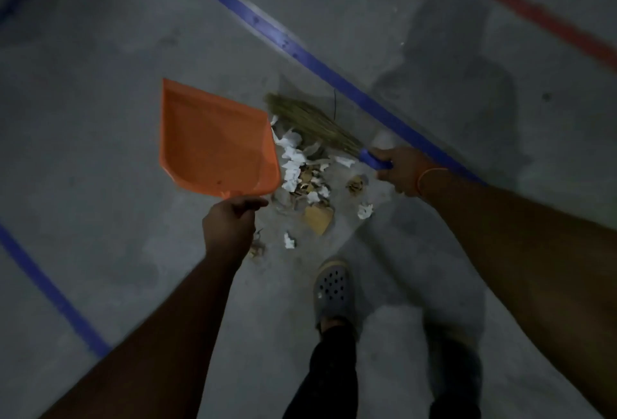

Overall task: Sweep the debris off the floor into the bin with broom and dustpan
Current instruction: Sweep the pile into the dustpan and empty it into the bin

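Note:
My left hand (230, 223) grips the handle of an orange dustpan (210, 141), which hangs just left of the debris with its pan bare. My right hand (402, 168) holds the blue handle of a short straw broom (310, 119), whose bristles lie on the floor at the far side of the pile. The debris (309, 171) is a heap of crumpled white paper, brown scraps and a tan cardboard piece (319, 218) on the grey concrete floor, between dustpan and broom. A few stray bits (289, 240) lie nearer my feet. No bin is in view.
A blue tape line (300, 51) runs diagonally behind the pile, another blue line (50, 288) crosses at the lower left, and a red line (521, 4) at the upper right. My foot in a grey clog (330, 288) stands just below the debris. The light is dim.

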`<act>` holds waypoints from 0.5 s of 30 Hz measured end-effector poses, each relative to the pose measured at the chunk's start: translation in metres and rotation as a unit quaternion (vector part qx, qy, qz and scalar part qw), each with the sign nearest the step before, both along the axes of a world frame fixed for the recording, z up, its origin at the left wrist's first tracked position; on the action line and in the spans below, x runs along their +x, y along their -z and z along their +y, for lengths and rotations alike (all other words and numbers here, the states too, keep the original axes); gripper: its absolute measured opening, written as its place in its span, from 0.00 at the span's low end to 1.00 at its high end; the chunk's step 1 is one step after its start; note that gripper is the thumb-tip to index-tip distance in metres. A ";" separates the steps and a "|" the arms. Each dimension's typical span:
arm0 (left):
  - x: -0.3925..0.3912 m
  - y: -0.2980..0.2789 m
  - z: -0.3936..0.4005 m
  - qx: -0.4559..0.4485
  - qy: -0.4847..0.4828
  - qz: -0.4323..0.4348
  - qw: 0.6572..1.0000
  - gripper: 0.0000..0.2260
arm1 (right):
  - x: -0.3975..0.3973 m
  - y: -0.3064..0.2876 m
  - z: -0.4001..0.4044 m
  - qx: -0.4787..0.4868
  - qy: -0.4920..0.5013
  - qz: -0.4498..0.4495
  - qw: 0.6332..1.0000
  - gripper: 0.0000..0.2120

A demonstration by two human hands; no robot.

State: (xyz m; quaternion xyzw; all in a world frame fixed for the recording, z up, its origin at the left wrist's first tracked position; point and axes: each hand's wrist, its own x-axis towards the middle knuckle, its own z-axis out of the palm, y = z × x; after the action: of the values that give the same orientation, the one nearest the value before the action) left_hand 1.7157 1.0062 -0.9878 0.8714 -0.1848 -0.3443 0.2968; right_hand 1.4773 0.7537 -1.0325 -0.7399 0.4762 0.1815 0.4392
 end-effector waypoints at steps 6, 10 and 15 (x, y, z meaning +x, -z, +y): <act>0.027 0.008 0.015 -0.006 0.058 0.016 0.998 0.17 | -0.030 -0.011 0.101 0.047 0.028 0.050 0.997 0.30; 0.045 -0.002 0.030 0.004 0.135 0.014 0.991 0.18 | -0.065 -0.032 0.183 0.078 0.081 0.073 0.991 0.31; 0.073 -0.028 0.053 -0.010 0.215 -0.011 0.976 0.19 | -0.086 -0.068 0.297 0.049 0.174 0.044 0.983 0.33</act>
State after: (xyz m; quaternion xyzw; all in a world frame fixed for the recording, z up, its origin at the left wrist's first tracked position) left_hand 1.7885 1.0588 -0.9595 0.8119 -0.3746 -0.3883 0.2227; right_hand 1.3916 1.0507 -0.9643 -0.6147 0.6069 0.1580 0.4784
